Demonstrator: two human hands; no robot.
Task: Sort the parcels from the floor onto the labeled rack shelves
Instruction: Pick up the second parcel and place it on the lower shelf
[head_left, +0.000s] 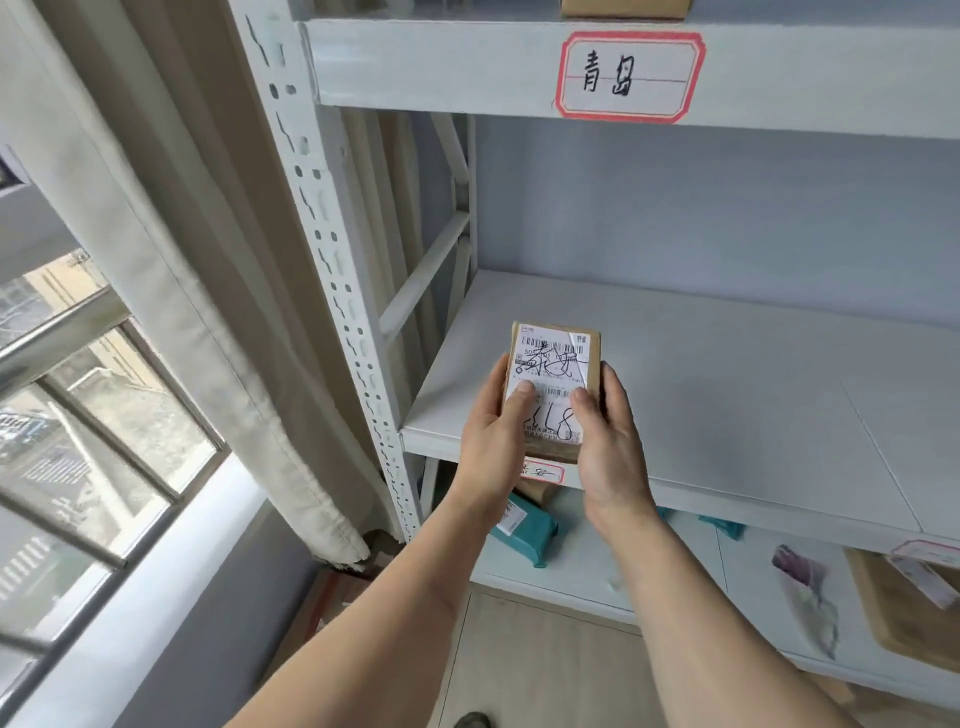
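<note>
Left hand (493, 441) and right hand (610, 441) both closed on parcel (551, 384) | parcel at 12 o'clock over shelf (727, 395) front edge | risk: wrong shelf if handwritten label misread against shelf tag (543, 473)

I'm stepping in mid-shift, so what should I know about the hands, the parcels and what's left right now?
Left hand and right hand: both hold one small brown parcel, label up, handwriting on it, above the front edge of the middle shelf.
Middle shelf: bare; its edge tag is half hidden by the parcel.
Done: a teal parcel and other packets lie on the lower shelf; a box sits on the top shelf tagged 青岛.
Left: shelve this parcel. The floor pile is out of view.
</note>
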